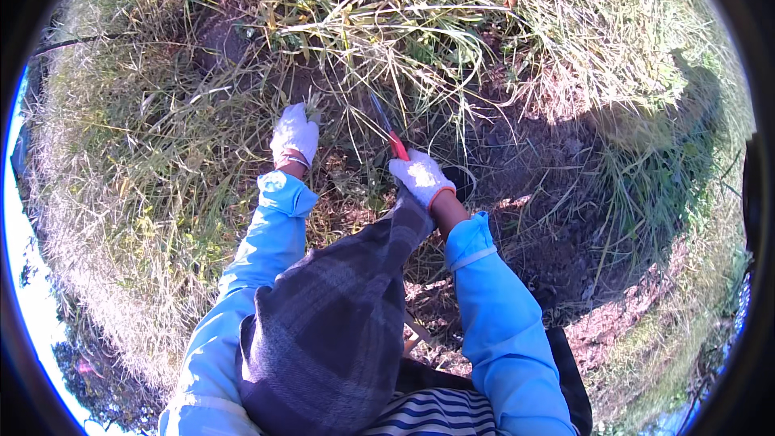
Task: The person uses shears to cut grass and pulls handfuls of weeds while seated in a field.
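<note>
My left hand (295, 133), in a white knit glove, is closed in a fist low over the grass. A small tuft of green grass (313, 108) pokes out past its fingers. To its right, my right hand (422, 177), in a white glove with an orange cuff, grips the red handle (397, 146) of a bladed hand tool. Its thin metal blade (379, 110) points up and left among grass stems; the blade's full shape is hidden. A dark checked cloth (339, 309) stretches from below up to my right hand, partly beneath it.
Long, partly dry grass (387, 6) stands and leans ahead. Denser grass (151, 151) covers the left side. Shaded bare soil (533, 151) with loose stalks lies to the right, beside a green clump (642, 175). A thin dark stick or line (75, 43) crosses the far left.
</note>
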`<action>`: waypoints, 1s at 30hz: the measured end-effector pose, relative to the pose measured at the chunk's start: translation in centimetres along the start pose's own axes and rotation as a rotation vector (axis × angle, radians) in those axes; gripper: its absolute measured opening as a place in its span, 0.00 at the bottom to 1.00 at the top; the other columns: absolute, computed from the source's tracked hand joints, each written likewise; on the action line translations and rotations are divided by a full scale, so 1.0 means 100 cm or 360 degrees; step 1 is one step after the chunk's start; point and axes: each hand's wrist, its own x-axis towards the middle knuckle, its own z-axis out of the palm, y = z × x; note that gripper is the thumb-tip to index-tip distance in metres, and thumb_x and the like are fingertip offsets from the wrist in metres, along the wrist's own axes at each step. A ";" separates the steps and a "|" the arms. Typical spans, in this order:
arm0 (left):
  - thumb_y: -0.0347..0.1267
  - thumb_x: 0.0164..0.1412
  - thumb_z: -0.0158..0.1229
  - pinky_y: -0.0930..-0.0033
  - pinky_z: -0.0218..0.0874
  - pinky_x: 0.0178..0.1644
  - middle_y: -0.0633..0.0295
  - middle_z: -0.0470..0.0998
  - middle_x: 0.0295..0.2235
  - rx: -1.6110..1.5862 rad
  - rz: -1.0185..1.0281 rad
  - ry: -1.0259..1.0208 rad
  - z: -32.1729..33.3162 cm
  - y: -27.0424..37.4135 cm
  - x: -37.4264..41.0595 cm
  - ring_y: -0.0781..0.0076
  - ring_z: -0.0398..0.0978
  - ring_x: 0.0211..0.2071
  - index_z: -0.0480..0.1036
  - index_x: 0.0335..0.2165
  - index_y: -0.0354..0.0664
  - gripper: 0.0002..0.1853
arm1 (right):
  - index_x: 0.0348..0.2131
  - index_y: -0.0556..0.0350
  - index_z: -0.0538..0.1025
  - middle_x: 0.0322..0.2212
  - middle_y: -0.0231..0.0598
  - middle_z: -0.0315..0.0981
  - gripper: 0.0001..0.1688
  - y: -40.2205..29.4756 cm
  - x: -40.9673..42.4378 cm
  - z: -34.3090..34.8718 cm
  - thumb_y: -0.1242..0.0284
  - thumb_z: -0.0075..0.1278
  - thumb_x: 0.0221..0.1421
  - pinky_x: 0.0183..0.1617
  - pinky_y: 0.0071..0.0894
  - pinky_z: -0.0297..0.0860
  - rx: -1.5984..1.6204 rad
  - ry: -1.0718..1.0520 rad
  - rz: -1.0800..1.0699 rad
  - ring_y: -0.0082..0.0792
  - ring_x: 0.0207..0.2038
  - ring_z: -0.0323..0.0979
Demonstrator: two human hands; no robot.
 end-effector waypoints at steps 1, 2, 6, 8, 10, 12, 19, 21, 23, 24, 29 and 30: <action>0.39 0.56 0.55 0.51 0.63 0.50 0.48 0.74 0.45 0.0045 0.0017 0.0002 0.010 0.004 0.002 0.46 0.72 0.47 0.73 0.42 0.39 0.18 | 0.37 0.64 0.76 0.36 0.63 0.74 0.31 0.004 0.000 0.003 0.51 0.48 0.48 0.47 0.49 0.67 -0.0007 -0.0025 0.0014 0.62 0.43 0.71; 0.42 0.58 0.54 0.50 0.64 0.49 0.47 0.75 0.45 0.0014 -0.0092 -0.0175 0.018 0.006 0.005 0.44 0.72 0.47 0.73 0.42 0.40 0.19 | 0.37 0.63 0.76 0.37 0.63 0.74 0.31 0.008 0.000 0.004 0.51 0.48 0.48 0.47 0.49 0.67 -0.0015 -0.0048 0.0029 0.62 0.43 0.71; 0.46 0.60 0.53 0.50 0.65 0.49 0.43 0.77 0.42 0.0066 -0.0229 -0.0339 0.047 0.010 0.009 0.41 0.74 0.43 0.73 0.43 0.37 0.23 | 0.37 0.62 0.77 0.40 0.62 0.73 0.32 0.015 0.001 0.002 0.50 0.47 0.48 0.50 0.47 0.66 -0.0032 -0.0073 0.0050 0.60 0.46 0.70; 0.47 0.60 0.53 0.50 0.64 0.49 0.43 0.77 0.41 -0.0066 0.0118 -0.0325 0.074 -0.029 0.018 0.40 0.73 0.44 0.73 0.44 0.37 0.24 | 0.38 0.62 0.77 0.41 0.62 0.73 0.32 0.011 0.002 0.003 0.51 0.47 0.48 0.51 0.46 0.66 -0.0055 -0.0176 0.0069 0.59 0.47 0.70; 0.49 0.60 0.51 0.50 0.64 0.49 0.41 0.77 0.39 -0.0013 0.0578 -0.0199 0.080 -0.023 0.021 0.39 0.72 0.44 0.74 0.43 0.37 0.26 | 0.38 0.62 0.77 0.42 0.61 0.73 0.31 0.007 0.001 -0.007 0.52 0.46 0.48 0.52 0.45 0.66 -0.0147 -0.0304 0.0142 0.58 0.48 0.70; 0.52 0.60 0.50 0.49 0.64 0.49 0.40 0.78 0.38 -0.0242 0.0294 -0.0407 0.092 -0.041 0.015 0.39 0.72 0.45 0.76 0.42 0.37 0.28 | 0.39 0.62 0.77 0.42 0.61 0.73 0.31 -0.001 0.001 -0.006 0.53 0.46 0.48 0.52 0.44 0.66 -0.0239 -0.0334 0.0118 0.57 0.48 0.70; 0.48 0.54 0.63 0.58 0.66 0.47 0.48 0.80 0.39 -0.0652 0.0024 -0.0668 0.063 0.024 -0.016 0.49 0.77 0.43 0.77 0.44 0.40 0.25 | 0.41 0.63 0.77 0.44 0.59 0.74 0.32 -0.016 -0.001 -0.017 0.55 0.47 0.46 0.51 0.43 0.66 -0.0351 -0.0438 0.0253 0.54 0.47 0.73; 0.43 0.54 0.65 0.63 0.66 0.44 0.53 0.81 0.38 -0.0886 -0.0072 -0.0843 0.058 0.023 -0.017 0.60 0.78 0.40 0.77 0.43 0.37 0.24 | 0.42 0.63 0.77 0.43 0.59 0.75 0.32 -0.021 0.002 -0.011 0.55 0.47 0.46 0.50 0.44 0.67 -0.0390 -0.0471 0.0247 0.54 0.45 0.74; 0.40 0.56 0.64 0.66 0.68 0.39 0.56 0.82 0.34 -0.1167 -0.0150 -0.0915 0.062 0.025 -0.024 0.70 0.78 0.33 0.78 0.40 0.36 0.19 | 0.42 0.62 0.77 0.43 0.59 0.75 0.32 -0.020 0.004 -0.011 0.54 0.47 0.46 0.50 0.43 0.67 -0.0373 -0.0454 0.0209 0.53 0.45 0.74; 0.36 0.56 0.64 0.69 0.68 0.35 0.59 0.82 0.32 -0.1385 -0.0125 -0.0844 0.066 0.029 -0.025 0.73 0.78 0.30 0.78 0.38 0.35 0.15 | 0.42 0.61 0.77 0.44 0.59 0.74 0.32 -0.020 0.004 -0.013 0.54 0.47 0.46 0.50 0.43 0.67 -0.0366 -0.0443 0.0193 0.53 0.46 0.73; 0.38 0.54 0.66 0.65 0.66 0.45 0.54 0.81 0.37 -0.1312 -0.0174 -0.0803 0.100 -0.031 -0.025 0.63 0.77 0.39 0.77 0.42 0.35 0.21 | 0.43 0.60 0.77 0.47 0.58 0.72 0.34 -0.038 0.001 -0.017 0.52 0.48 0.45 0.51 0.42 0.67 -0.0472 -0.0627 0.0129 0.51 0.49 0.72; 0.38 0.54 0.66 0.65 0.66 0.45 0.54 0.81 0.37 -0.1243 -0.0038 -0.0715 0.102 -0.029 -0.025 0.63 0.77 0.39 0.77 0.41 0.35 0.20 | 0.44 0.60 0.77 0.47 0.58 0.72 0.34 -0.038 -0.001 -0.021 0.52 0.48 0.45 0.52 0.42 0.66 -0.0475 -0.0632 0.0111 0.50 0.49 0.72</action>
